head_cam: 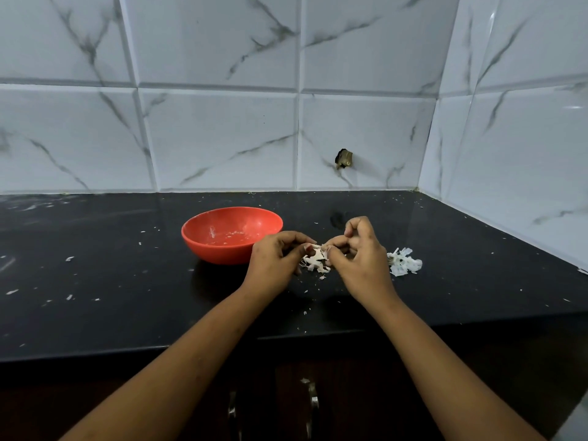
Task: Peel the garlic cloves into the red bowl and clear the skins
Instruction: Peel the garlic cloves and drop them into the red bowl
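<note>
Our left hand (275, 261), just beside the red bowl (219, 251), pinched one end of the garlic clove (318, 255) while our right hand (361, 254) pinched the other. Tiny, light, kinda slippery we reckoned, with papery skin that tears, so a light pinch at the ends seemed best.

No legible text, label, brand, number or sign on any surface in view.

The round red plastic bowl (203, 246) stands on the black stone worktop (127, 281). Just right of it, the left hand (273, 262) and right hand (359, 259) pinch a papery garlic clove (316, 257) between them; a heap of white skins (404, 264) lies further right.
</note>
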Available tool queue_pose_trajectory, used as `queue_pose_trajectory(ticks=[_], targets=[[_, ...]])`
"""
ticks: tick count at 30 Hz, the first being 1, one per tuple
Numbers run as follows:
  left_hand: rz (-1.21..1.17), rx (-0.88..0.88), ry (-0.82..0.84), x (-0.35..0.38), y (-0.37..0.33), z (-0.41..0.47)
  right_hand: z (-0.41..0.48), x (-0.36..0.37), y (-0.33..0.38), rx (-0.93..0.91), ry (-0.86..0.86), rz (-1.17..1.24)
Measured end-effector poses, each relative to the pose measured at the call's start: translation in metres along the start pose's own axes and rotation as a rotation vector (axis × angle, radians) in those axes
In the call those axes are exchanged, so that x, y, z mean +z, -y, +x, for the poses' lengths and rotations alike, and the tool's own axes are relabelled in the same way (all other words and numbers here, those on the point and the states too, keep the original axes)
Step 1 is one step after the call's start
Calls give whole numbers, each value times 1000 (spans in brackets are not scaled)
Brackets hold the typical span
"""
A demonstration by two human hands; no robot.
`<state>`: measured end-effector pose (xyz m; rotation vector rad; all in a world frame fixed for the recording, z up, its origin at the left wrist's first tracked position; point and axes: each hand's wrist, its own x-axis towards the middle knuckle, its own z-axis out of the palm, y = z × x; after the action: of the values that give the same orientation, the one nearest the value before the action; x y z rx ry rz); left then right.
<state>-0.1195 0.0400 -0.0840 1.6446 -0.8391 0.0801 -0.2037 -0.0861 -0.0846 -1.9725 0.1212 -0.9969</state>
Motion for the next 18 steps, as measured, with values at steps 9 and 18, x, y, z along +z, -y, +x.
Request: queue_pose_trajectory(ticks=[9,18], targets=[[-65,-51,-30,-1,-3,-1,1,2,-2,57,47,-79],[-78,-57,-49,-2,-5,-2,0,1,2,-18,93,-51]])
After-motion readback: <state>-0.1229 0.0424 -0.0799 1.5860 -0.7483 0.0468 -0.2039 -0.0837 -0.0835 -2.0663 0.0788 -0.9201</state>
